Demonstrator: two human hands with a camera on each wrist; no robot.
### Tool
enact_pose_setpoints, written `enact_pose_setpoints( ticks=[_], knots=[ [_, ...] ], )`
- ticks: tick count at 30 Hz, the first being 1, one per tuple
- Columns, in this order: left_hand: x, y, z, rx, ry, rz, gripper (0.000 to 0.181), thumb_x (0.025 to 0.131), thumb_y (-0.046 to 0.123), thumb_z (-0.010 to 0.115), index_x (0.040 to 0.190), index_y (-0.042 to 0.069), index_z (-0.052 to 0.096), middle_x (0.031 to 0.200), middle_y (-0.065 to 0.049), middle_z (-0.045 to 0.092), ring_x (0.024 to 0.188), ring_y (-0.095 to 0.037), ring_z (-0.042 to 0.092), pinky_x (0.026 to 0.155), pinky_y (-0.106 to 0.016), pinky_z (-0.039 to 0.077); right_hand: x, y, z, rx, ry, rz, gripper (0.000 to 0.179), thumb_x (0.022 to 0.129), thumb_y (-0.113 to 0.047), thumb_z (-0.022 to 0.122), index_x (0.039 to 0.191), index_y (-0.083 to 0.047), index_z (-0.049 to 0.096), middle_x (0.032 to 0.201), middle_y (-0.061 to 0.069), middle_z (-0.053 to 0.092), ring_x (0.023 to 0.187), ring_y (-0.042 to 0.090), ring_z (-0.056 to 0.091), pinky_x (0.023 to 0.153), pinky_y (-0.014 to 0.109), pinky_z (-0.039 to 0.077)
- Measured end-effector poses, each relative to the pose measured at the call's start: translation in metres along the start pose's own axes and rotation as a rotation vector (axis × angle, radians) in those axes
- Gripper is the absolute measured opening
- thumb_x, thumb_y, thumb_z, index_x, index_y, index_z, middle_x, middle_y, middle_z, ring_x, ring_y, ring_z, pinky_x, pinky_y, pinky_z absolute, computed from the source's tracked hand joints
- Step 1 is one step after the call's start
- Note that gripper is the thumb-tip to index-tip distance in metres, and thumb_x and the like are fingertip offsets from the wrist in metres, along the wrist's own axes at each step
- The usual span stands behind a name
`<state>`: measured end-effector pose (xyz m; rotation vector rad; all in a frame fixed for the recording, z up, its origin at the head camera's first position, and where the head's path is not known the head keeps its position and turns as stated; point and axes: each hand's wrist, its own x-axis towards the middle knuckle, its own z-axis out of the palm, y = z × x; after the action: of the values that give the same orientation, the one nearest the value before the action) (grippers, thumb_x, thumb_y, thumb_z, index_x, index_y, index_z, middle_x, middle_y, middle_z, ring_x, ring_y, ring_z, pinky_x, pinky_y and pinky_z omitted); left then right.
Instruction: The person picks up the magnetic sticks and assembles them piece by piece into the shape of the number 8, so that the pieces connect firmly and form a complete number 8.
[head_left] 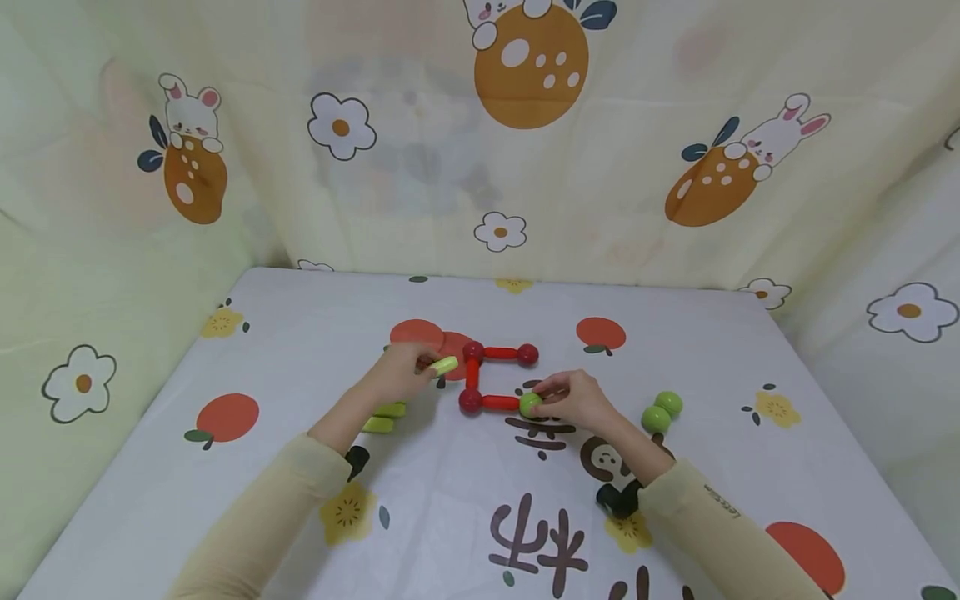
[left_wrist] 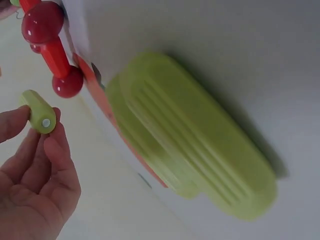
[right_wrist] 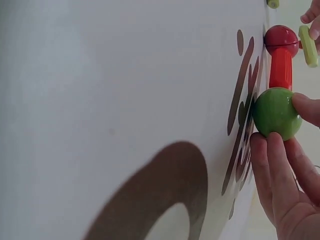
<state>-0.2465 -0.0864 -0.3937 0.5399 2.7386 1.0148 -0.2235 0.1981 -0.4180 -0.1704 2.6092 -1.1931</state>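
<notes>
Between thumb and fingers my left hand [head_left: 401, 372] pinches a light green rod [head_left: 445, 366], raised off the table. In the left wrist view the green rod [left_wrist: 39, 111] shows a silvery disc in its end. My right hand [head_left: 579, 400] grips a green ball [head_left: 530, 406] low at the table. That green ball [right_wrist: 276, 113] touches the end of a red rod [right_wrist: 281, 68] in the right wrist view. Red rods and red balls form an open bracket shape: a lower red ball [head_left: 470, 401], an upper-left red ball [head_left: 473, 352] and an upper-right red ball [head_left: 528, 355].
Two more green rods [head_left: 389, 410] lie side by side near my left wrist. A pair of green balls [head_left: 657, 418] sits right of my right hand. The white tablecloth [head_left: 435, 517] carries printed fruit and flowers; patterned curtains [head_left: 420, 192] enclose the back and sides.
</notes>
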Motion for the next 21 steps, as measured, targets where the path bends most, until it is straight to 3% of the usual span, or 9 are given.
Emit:
enact_pose_setpoints(
  ticks=[6,13,21],
  knots=[
    [0.011,0.009,0.013,-0.045,0.003,0.014,0.027,0.082,0.007,0.064,0.108,0.0,0.063,0.095,-0.005,0.064,0.085,-0.017,0.058,0.074,-0.028,0.049,0.001,0.004,0.001,-0.003,-0.003,-0.033,0.031,0.073,-0.018,0.078,0.099,-0.003,0.068,0.088,0.006,0.067,0.078,0.018,0.061,0.067,0.027,0.05],
    [0.023,0.029,0.028,-0.095,-0.008,-0.125,0.032,0.082,0.014,0.066,0.112,0.004,0.062,0.094,-0.003,0.062,0.086,-0.016,0.056,0.069,-0.025,0.05,0.001,0.003,0.002,-0.025,-0.005,-0.012,0.033,0.074,-0.023,0.077,0.1,-0.004,0.069,0.086,0.004,0.066,0.077,0.017,0.057,0.063,0.026,0.047],
    [0.035,0.041,0.04,-0.178,0.008,-0.186,0.034,0.08,0.017,0.071,0.109,0.001,0.063,0.089,-0.005,0.063,0.08,-0.016,0.057,0.062,-0.023,0.049,0.0,0.003,0.002,-0.037,-0.005,-0.012,0.035,0.074,-0.024,0.077,0.101,-0.003,0.069,0.09,0.004,0.066,0.078,0.017,0.055,0.063,0.026,0.047]
  ],
)
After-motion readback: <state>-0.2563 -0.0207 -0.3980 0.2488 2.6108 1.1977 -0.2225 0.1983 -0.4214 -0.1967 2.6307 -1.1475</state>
